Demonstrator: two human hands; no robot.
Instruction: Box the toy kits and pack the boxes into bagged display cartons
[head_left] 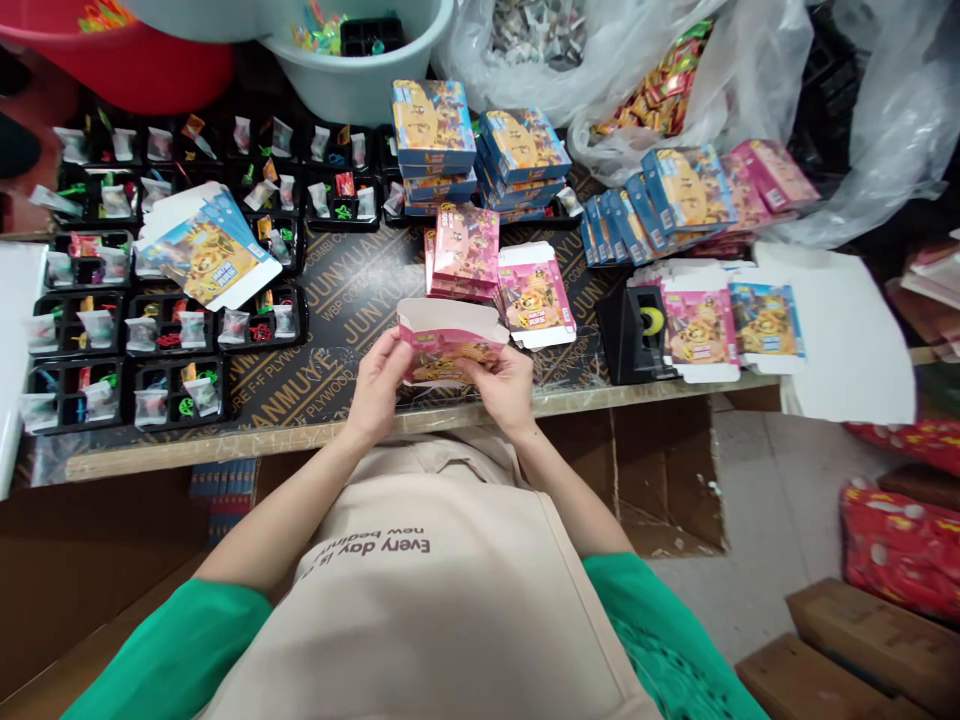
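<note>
Both of my hands hold a small pink printed carton (448,345) just above the table's front edge, its open white flaps pointing away from me. My left hand (379,385) grips its left end with curled fingers. My right hand (506,385) pinches its right end. Right behind the carton lies a stack of flat pink cartons (534,293), and beside it stands a pile of assembled pink boxes (463,250).
Black trays (161,335) holding small bagged toys cover the table's left side, with flat blue cartons (206,250) lying on them. Blue boxes (435,125) are stacked at the back, a tape dispenser (637,330) sits at right, and basins and plastic bags (757,70) lie behind.
</note>
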